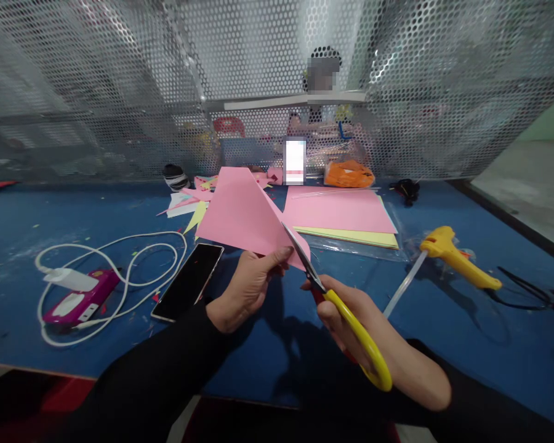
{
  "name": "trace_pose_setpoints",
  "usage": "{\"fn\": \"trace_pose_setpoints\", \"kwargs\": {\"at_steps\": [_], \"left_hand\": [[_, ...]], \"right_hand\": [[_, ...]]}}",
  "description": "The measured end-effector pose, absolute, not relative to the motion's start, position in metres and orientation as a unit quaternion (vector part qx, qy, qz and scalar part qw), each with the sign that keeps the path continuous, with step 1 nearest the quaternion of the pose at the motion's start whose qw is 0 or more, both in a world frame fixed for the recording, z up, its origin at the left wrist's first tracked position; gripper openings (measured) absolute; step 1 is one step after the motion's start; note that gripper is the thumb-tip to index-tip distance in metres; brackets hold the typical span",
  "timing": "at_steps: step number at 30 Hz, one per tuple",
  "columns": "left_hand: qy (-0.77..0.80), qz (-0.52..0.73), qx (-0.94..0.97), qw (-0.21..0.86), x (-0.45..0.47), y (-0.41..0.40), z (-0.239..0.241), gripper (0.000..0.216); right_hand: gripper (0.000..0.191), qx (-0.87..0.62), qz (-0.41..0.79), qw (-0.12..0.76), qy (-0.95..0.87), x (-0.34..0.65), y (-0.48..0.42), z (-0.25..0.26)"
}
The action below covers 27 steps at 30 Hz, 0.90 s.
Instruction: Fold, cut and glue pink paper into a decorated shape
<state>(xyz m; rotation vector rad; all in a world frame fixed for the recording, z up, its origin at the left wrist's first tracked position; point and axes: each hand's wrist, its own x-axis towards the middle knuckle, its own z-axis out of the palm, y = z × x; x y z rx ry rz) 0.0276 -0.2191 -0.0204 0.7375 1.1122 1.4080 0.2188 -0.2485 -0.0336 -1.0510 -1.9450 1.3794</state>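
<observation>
My left hand [249,286] pinches the near corner of a folded pink paper sheet [240,212], holding it up over the blue table [50,209]. My right hand [373,338] grips yellow-handled scissors [346,320]. Their blades reach into the pink sheet's near edge, right beside my left thumb. Both arms wear black sleeves.
A black phone [189,280] lies left of my hands, beside a magenta power bank [80,298] with a coiled white cable [120,271]. Flat pink and yellow sheets [341,212] and a yellow glue gun [457,255] lie right. Paper scraps and a perforated metal screen stand behind.
</observation>
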Motion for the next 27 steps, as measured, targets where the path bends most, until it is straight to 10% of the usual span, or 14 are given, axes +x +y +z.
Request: {"fn": "trace_pose_setpoints", "kwargs": {"at_steps": [27], "left_hand": [[0.472,0.579,0.342,0.57,0.0308,-0.2221,-0.0244,0.034]], "right_hand": [[0.059,-0.407,0.477,0.272,-0.73,0.2177,-0.2473,-0.0281]]}}
